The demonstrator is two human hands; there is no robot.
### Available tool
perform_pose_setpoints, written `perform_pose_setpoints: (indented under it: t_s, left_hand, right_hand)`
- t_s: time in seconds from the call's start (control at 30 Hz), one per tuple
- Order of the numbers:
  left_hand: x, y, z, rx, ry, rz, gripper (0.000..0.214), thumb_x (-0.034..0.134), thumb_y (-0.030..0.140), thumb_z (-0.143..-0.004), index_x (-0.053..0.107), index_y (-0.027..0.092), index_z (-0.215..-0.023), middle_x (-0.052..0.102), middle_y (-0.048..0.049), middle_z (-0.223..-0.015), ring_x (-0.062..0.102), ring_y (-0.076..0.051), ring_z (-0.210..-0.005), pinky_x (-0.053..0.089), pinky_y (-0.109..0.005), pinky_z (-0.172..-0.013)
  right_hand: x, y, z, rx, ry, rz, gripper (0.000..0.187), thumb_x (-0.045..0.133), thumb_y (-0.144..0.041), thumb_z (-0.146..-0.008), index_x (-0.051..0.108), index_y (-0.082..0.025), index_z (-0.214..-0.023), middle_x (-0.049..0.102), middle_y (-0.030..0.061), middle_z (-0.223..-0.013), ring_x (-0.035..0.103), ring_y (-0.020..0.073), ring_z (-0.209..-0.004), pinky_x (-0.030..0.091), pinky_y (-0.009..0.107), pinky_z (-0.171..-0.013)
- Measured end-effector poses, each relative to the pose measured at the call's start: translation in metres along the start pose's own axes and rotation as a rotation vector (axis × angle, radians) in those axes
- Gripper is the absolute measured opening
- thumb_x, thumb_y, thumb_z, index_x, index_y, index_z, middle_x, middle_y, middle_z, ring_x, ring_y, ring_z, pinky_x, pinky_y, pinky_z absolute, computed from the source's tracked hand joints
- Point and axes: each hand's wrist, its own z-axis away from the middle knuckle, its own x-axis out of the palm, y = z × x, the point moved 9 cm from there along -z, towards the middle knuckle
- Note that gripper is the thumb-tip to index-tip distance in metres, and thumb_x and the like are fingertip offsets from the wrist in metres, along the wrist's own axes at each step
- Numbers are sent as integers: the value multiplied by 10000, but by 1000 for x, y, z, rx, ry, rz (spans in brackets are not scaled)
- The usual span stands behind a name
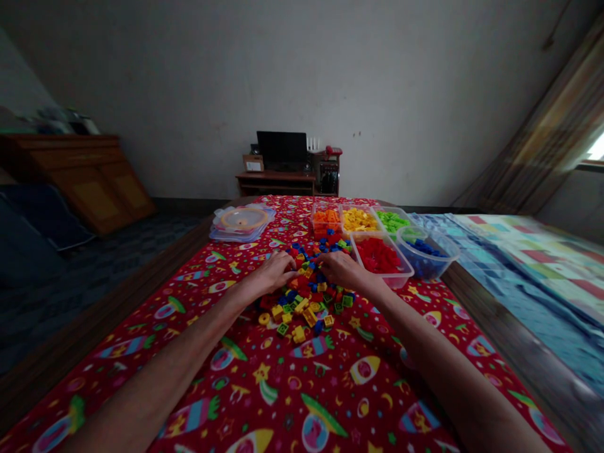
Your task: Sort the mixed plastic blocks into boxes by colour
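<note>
A loose pile of small toy building bricks [302, 306] in yellow, red, blue, green and orange lies in the middle of the table. At the pile's left side is my left hand [276, 270], its thumb and fingers apart, with nothing visible between them. My right hand [340, 267] reaches into the pile from the right, its fingers bent down and drawn together among the bricks. Whatever its fingertips hold is too small and too hidden to make out. Just beyond my right hand stands a clear box of red bricks [377, 255].
Further clear containers hold orange bricks [326, 218], yellow bricks [358, 220], green bricks [392, 220] and blue bricks [425, 248]. Stacked lids [243, 221] lie at the far left. A red patterned cloth [302, 390] covers the table. A bed [509, 264] adjoins the right side.
</note>
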Motion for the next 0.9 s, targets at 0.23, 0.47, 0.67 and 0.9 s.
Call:
perform_pose_setpoints:
  t_s: [0.23, 0.47, 0.67, 0.9]
  left_hand:
    - [-6, 6, 1, 76, -64, -91, 131, 635, 284, -764, 726, 208, -819, 690, -73, -917, 572, -248, -963, 414, -345, -897]
    - [3, 7, 3, 215, -13, -188, 103, 679, 276, -747, 727, 221, -820, 678, -62, -981, 567, -230, -1008, 437, -329, -891]
    - [-25, 21, -2, 150, 135, -90, 103, 595, 209, -792, 676, 187, -851, 683, -58, -889, 603, -210, -900, 469, -325, -831]
    - [-13, 40, -2, 64, 112, 55, 282, 446, 148, -817, 653, 186, -1004, 693, -51, -933, 641, -191, -833, 490, -308, -808]
  right_hand:
    - [6, -1, 8, 20, -85, 116, 345, 596, -342, -861, 610, -147, -1146, 631, 146, -1129, 580, 238, -1067, 432, 290, -848]
    - [6, -8, 10, 73, -137, 227, 341, 517, -267, -886, 575, -151, -1202, 622, 136, -1155, 576, 238, -1074, 448, 288, -841]
    - [0, -4, 9, 75, -30, 217, 294, 446, -142, -867, 606, -106, -1111, 657, 144, -1023, 601, 205, -958, 425, 269, -796]
    - [5, 1, 7, 65, -79, 213, 305, 480, -208, -881, 589, -143, -1159, 654, 144, -1068, 607, 217, -988, 435, 274, -792]
